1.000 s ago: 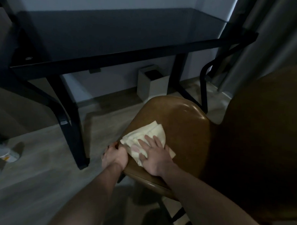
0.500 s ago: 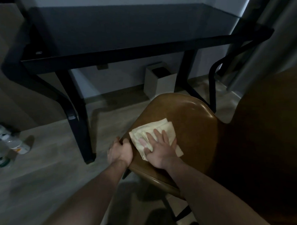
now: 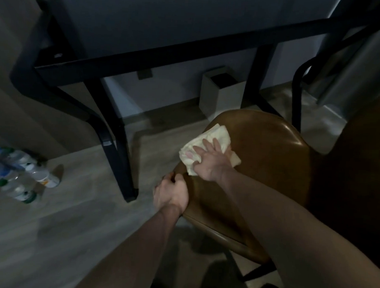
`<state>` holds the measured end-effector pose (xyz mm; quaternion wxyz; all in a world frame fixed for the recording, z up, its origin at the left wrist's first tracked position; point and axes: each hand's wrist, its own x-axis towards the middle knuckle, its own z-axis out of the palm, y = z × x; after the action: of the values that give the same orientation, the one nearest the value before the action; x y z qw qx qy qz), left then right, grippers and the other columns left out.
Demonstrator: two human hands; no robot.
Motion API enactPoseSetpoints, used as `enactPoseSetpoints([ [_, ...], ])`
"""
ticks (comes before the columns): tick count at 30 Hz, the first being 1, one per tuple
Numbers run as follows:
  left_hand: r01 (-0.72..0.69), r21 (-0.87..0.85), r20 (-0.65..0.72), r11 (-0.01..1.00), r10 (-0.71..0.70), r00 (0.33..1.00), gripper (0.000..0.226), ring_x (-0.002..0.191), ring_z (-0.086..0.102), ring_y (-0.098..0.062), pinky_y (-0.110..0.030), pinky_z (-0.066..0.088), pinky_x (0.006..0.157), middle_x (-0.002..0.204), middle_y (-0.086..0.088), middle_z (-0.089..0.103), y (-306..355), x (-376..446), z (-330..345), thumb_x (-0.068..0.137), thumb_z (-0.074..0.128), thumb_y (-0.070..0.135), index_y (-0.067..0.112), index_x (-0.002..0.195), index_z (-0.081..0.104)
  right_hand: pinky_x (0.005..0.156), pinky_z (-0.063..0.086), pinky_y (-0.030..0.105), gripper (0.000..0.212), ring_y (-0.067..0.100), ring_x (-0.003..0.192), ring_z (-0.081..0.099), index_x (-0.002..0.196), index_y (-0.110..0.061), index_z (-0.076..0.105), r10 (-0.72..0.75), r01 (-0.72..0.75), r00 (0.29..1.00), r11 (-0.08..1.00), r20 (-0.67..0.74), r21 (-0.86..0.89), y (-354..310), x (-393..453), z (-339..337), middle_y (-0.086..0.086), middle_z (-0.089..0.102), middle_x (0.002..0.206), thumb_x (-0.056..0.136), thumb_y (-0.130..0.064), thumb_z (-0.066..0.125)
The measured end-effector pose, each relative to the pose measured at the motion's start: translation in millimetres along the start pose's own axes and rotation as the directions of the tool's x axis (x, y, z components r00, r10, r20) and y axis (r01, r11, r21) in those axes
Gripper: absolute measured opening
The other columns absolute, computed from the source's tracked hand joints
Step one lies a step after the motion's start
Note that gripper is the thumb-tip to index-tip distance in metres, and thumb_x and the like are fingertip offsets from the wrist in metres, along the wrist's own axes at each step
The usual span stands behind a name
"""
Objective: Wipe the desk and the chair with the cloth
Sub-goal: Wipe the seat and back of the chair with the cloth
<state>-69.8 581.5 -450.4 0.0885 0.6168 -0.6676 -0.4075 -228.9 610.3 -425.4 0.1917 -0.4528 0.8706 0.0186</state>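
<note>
A brown leather chair (image 3: pixel 268 159) stands in front of a black glass-topped desk (image 3: pixel 166 50). A cream cloth (image 3: pixel 211 137) lies crumpled on the left part of the seat. My right hand (image 3: pixel 212 162) lies flat on the cloth with its fingers spread, pressing it onto the seat. My left hand (image 3: pixel 172 194) grips the seat's left front edge, fingers curled round the rim. The dark chair back fills the right side of the view.
A black desk leg (image 3: pixel 117 158) stands on the wooden floor just left of the chair. Several plastic bottles (image 3: pixel 20 172) lie on the floor at the far left. A white bin (image 3: pixel 221 93) sits under the desk. A grey curtain (image 3: pixel 355 70) hangs at the right.
My right hand has slid the cloth away from me along the seat's left side. The left hand keeps its grip on the seat edge. The camera has tilted down and to the left.
</note>
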Motion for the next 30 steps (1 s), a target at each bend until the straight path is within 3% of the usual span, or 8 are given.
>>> enactPoseSetpoints([
  [4,0.033,-0.091,0.002,0.995,-0.033,0.999,0.063,0.128,0.055,-0.039,-0.046,0.042,0.11,0.138,-0.018,0.063,-2,-5,-3,0.092,0.03,0.054,0.024,0.14,0.058,0.126,-0.001,0.065,0.069,0.023,0.162,-0.01,0.165,-0.044,0.021,-0.084,0.079,0.995,0.993,0.049,0.086,-5,-34,3,-0.009,0.002,0.177,0.1,-0.05,0.044],
  [7,0.046,-0.164,-0.018,0.985,-0.05,0.999,0.087,0.132,0.053,-0.042,-0.049,0.04,0.112,0.147,-0.02,0.057,1,-9,-5,0.08,0.025,0.061,0.023,0.156,0.039,0.127,-0.002,0.062,0.067,0.018,0.163,-0.009,0.164,-0.045,0.024,-0.158,0.141,0.982,0.978,0.104,0.15,-9,-68,7,-0.013,0.003,0.177,0.101,-0.048,0.047],
  [11,0.05,-0.171,-0.026,0.984,-0.055,0.998,0.076,0.142,0.046,-0.042,-0.05,0.034,0.119,0.162,-0.019,0.042,-3,-7,-3,0.1,0.032,0.058,0.022,0.166,0.021,0.129,0.002,0.057,0.063,0.016,0.162,-0.003,0.163,-0.043,0.029,-0.175,0.146,0.978,0.962,0.115,0.229,0,-112,6,-0.015,0.008,0.176,0.103,-0.038,0.047],
  [16,0.064,-0.151,-0.018,0.986,-0.068,0.998,0.07,0.144,0.044,-0.042,-0.05,0.032,0.119,0.162,-0.021,0.04,-1,-7,-2,0.105,0.032,0.055,0.02,0.165,0.025,0.127,0.008,0.061,0.059,0.023,0.163,0.0,0.161,-0.042,0.031,0.063,-0.067,0.998,0.95,0.021,0.306,10,-162,20,-0.011,0.011,0.175,0.104,-0.042,0.043],
  [20,0.052,-0.125,0.0,0.991,-0.052,0.999,0.069,0.142,0.045,-0.044,-0.052,0.034,0.119,0.16,-0.022,0.043,-1,-9,-3,0.105,0.031,0.057,0.02,0.164,0.029,0.126,0.005,0.067,0.068,0.032,0.163,-0.006,0.164,-0.044,0.016,0.216,-0.208,0.976,0.928,0.008,0.308,35,-180,31,-0.004,0.0,0.177,0.103,-0.05,0.046],
  [24,0.031,-0.089,0.007,0.996,-0.03,1.0,0.068,0.14,0.047,-0.043,-0.05,0.036,0.117,0.157,-0.02,0.047,0,-9,-3,0.105,0.03,0.058,0.02,0.163,0.032,0.124,-0.006,0.071,0.078,0.035,0.161,-0.018,0.168,-0.039,-0.004,0.4,-0.384,0.916,0.884,-0.006,0.266,67,-173,41,0.001,-0.017,0.176,0.103,-0.056,0.037],
  [30,-0.017,0.04,0.029,0.999,0.016,0.999,0.065,0.135,0.051,-0.04,-0.046,0.038,0.115,0.148,-0.018,0.057,1,0,-1,0.104,0.027,0.057,0.018,0.148,0.056,0.12,-0.002,0.079,0.079,0.04,0.16,-0.019,0.168,-0.032,-0.01,0.557,-0.527,0.829,0.807,-0.049,0.266,64,-126,38,0.007,-0.02,0.175,0.104,-0.055,0.031],
])
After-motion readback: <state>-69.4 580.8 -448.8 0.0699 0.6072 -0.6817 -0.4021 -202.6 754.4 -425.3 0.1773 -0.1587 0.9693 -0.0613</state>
